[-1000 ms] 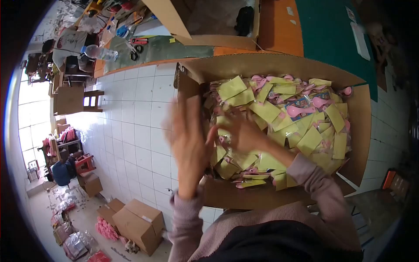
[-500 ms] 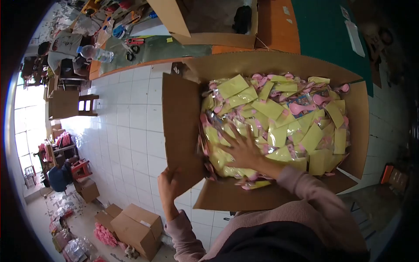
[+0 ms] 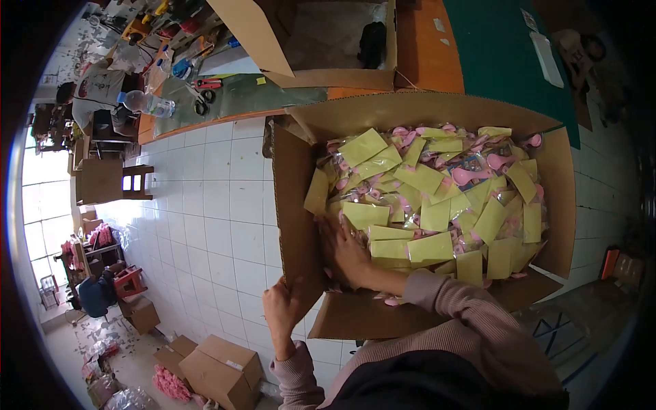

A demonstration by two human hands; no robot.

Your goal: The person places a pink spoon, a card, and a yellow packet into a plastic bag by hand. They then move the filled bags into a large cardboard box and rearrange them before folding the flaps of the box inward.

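An open cardboard box [image 3: 383, 321] stands in front of me, filled with clear plastic packets holding yellow cards [image 3: 432, 248] and pink spoons [image 3: 470, 175]. My left hand [image 3: 281, 309] is closed on the edge of the box's left flap [image 3: 297, 205], with the thumb on the inner side. Inside the box, my right hand [image 3: 346, 257] lies flat on the packets near the left wall, fingers stretched out and pointing away from me. Its fingertips are partly hidden among the packets.
A workbench behind the box carries another open carton [image 3: 345, 76], scissors [image 3: 201, 102] and a plastic bottle [image 3: 154, 104]. A person [image 3: 102, 89] sits at the far left. Closed cartons [image 3: 217, 369] stand on the tiled floor at lower left.
My right hand has moved left and nearer to me, toward the flap side. The left flap is drawn more upright, with my left hand still on it. Packets near the right hand have shifted.
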